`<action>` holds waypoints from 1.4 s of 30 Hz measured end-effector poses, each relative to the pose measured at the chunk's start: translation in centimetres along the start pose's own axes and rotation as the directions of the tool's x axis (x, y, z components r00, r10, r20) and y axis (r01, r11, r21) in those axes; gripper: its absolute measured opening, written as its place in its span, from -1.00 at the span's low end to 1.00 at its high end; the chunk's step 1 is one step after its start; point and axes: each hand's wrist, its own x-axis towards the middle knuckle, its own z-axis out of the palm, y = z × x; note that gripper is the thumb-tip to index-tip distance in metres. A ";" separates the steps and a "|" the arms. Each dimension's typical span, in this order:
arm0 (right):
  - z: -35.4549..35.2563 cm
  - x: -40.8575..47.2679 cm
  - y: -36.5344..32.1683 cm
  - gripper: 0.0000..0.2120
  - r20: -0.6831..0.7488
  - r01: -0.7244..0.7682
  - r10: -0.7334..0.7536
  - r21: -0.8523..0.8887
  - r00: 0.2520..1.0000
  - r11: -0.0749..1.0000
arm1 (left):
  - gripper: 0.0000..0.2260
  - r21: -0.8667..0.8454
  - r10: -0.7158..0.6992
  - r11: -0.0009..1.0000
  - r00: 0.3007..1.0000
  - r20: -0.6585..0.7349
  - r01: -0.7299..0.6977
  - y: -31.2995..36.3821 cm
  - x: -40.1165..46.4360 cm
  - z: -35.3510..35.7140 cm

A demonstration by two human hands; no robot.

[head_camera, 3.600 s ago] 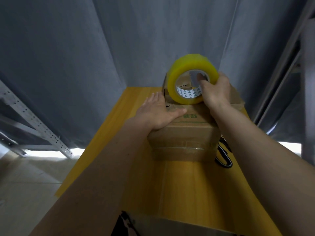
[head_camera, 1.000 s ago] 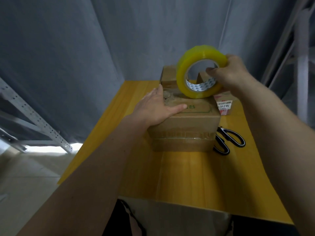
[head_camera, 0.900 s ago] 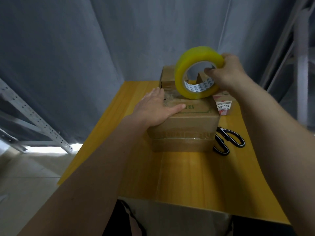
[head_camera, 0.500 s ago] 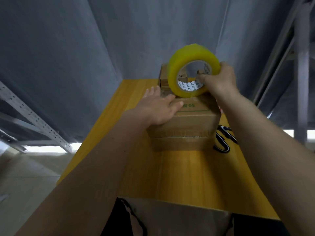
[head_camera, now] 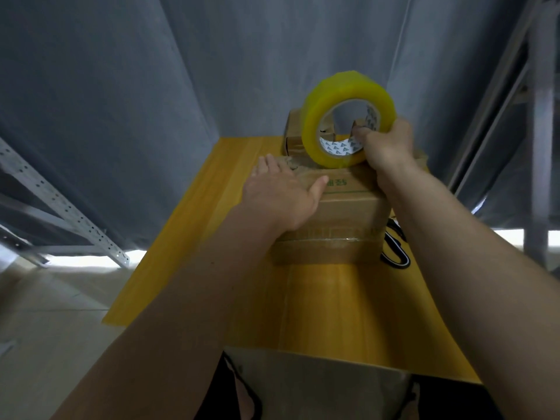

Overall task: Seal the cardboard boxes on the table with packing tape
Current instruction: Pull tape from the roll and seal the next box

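While the left hand lies flat, fingers straight, pressing the near cardboard box on the yellow table, the right hand grips the tape roll through its core, low over the box top. Front face shows tape; top seam looks underway. Rear box apparently unsealed. Scissors beside.

Left of box: bare yellow table, open passage.
Right of box: scissors just beside cardboard box.
Behind: second box, grey curtain.
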 end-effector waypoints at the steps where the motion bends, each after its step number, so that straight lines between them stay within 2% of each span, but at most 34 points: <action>1: 0.0 0.0 0.0 -0.71 -0.002 -0.002 0.002 0.003 1.000 1.000 | -0.19 -0.003 -0.040 0.999 0.999 0.009 0.040 0.3 0.0 0.0; 3: 0.0 0.0 0.1 -0.71 -0.008 -0.006 0.006 0.005 1.000 1.000 | -0.20 -0.004 -0.097 0.995 0.995 0.013 0.097 1.0 0.1 0.0; 5: 0.0 0.0 0.1 -0.71 -0.015 -0.008 0.008 -0.003 1.000 1.000 | -0.24 -0.002 -0.077 0.997 0.997 -0.007 0.077 1.2 0.3 -0.1; 10: 0.1 0.1 0.1 -0.72 -0.015 0.000 0.000 -0.029 1.000 1.000 | -0.51 -0.070 0.164 0.982 0.976 -0.142 -0.175 1.3 0.3 -0.2; 14: -0.1 0.2 0.1 -0.70 -0.007 -0.015 0.015 -0.038 1.000 0.999 | -0.64 -0.220 0.227 0.937 0.952 -0.203 -0.270 0.7 0.4 -0.2; 16: -0.1 0.1 0.0 -0.69 0.002 -0.027 0.027 -0.034 1.000 0.999 | -0.63 -0.229 0.233 0.936 0.959 -0.162 -0.266 0.3 0.6 -0.3; 19: -0.2 -0.1 -0.1 -0.67 0.008 -0.033 0.034 -0.039 0.999 0.999 | -0.55 -0.155 0.206 0.963 0.973 -0.102 -0.220 0.5 0.7 -0.2; 22: -0.3 -0.4 -0.1 -0.76 0.018 -0.002 0.003 -0.079 1.000 0.997 | -0.48 -0.110 0.177 0.977 0.982 -0.062 -0.183 1.0 0.6 0.0; 26: -0.5 -0.6 0.0 -0.69 0.018 0.044 -0.042 -0.156 0.999 0.987 | -0.42 -0.102 0.144 0.984 0.989 -0.028 -0.146 1.5 0.5 -0.1; 30: -0.9 -0.5 0.1 -0.76 0.040 0.014 -0.012 -0.029 0.999 0.999 | -0.39 -0.096 0.122 0.988 0.993 -0.001 -0.121 1.7 0.4 -0.2; 33: -1.8 0.0 -0.1 -0.93 0.005 -0.019 0.019 0.005 1.000 1.000 | -0.36 -0.103 0.097 0.990 0.995 0.015 -0.095 1.8 0.3 -0.3; 35: -2.6 0.4 -0.2 -0.92 -0.013 -0.059 0.060 0.042 0.998 0.997 | -0.34 -0.110 0.086 0.990 0.996 0.019 -0.083 1.9 0.3 -0.3; 37: -3.3 0.7 -0.2 -0.83 -0.010 -0.068 0.069 0.065 0.998 0.996 | -0.33 -0.103 0.078 0.992 0.997 0.016 -0.076 1.9 0.3 -0.3; 42: -3.6 0.7 0.0 -0.91 0.034 -0.060 0.057 0.090 0.998 0.994 | -0.31 -0.090 0.075 0.993 0.997 0.022 -0.072 2.1 0.3 -0.5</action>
